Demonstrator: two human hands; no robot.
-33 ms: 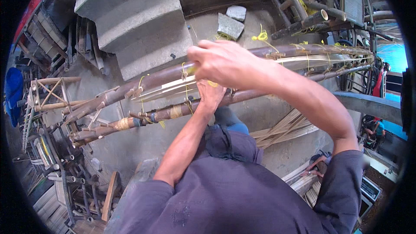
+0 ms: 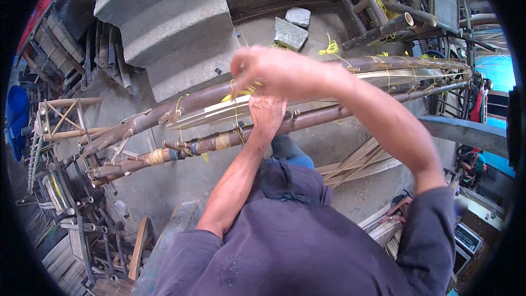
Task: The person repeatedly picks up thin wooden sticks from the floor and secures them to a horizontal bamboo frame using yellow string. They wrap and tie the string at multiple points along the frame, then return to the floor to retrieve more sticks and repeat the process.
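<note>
A long frame of two dark bamboo poles (image 2: 207, 96) slants across in front of me, with thin pale bamboo slats (image 2: 220, 108) between them. Thin yellow cord loops tie the slats along the frame. My left hand (image 2: 267, 111) is at the slats between the poles; its fingers are partly hidden under my right. Over it, my right hand (image 2: 274, 71) is blurred by motion, its fingers curled at a small bunch of yellow cord (image 2: 241, 94). More yellow cord (image 2: 330, 47) lies looped beyond the far pole.
Concrete steps (image 2: 175, 27) rise at the far left, and two stone slabs (image 2: 290, 34) lie beyond the frame. Split bamboo strips (image 2: 359, 164) rest on the floor to my right. Bamboo pieces (image 2: 107, 246) crowd the left side. Another person's hand (image 2: 404, 203) shows at the lower right.
My right hand has shifted a little up and left and is more blurred. More of the yellow cord bunch shows beneath it. My left hand stays almost in place.
</note>
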